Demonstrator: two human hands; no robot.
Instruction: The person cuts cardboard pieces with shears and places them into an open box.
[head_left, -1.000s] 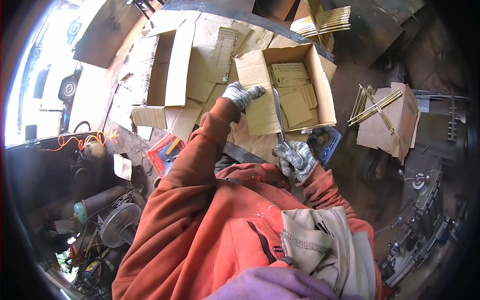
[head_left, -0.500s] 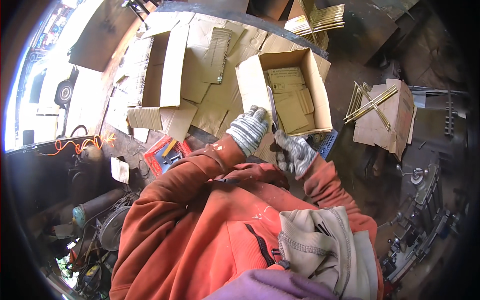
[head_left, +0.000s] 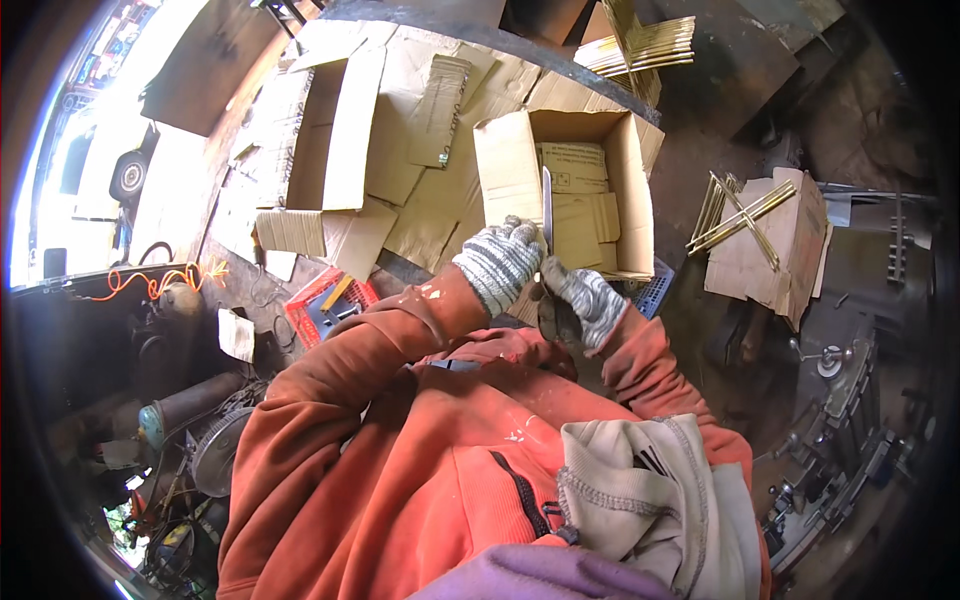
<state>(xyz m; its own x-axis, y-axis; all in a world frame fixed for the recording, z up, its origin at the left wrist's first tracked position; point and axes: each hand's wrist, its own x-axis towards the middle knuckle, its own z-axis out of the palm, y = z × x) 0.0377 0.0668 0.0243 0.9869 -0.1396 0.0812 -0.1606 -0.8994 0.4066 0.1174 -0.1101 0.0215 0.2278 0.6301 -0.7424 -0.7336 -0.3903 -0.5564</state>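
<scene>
An opened cardboard box [head_left: 634, 190] tilts toward me, with flat cardboard pieces [head_left: 575, 222] inside it. My left hand [head_left: 498, 262], in a grey-white knit glove, is closed on the near end of the box's left flap [head_left: 505, 165]. Pointing away from me, a long knife [head_left: 547, 205] stands along that flap's inner edge, beside my left fingertips. My right hand [head_left: 590, 300], gloved alike with dark-stained fingers, is closed around the knife's near end at the box's near left corner. Its handle is mostly hidden by the fingers.
Left stands another open cardboard box [head_left: 350, 130] on flattened cardboard [head_left: 415, 210]. A red crate [head_left: 310, 320] and a blue crate [head_left: 655, 290] sit close to my arms. Brass-coloured rods [head_left: 745, 220] rest on a carton [head_left: 765, 255] at right, near metal machinery [head_left: 830, 410].
The knife has turned more upright and its blade shows more plainly. My right hand has shifted slightly left and its fingers have curled in. The box has turned a little.
</scene>
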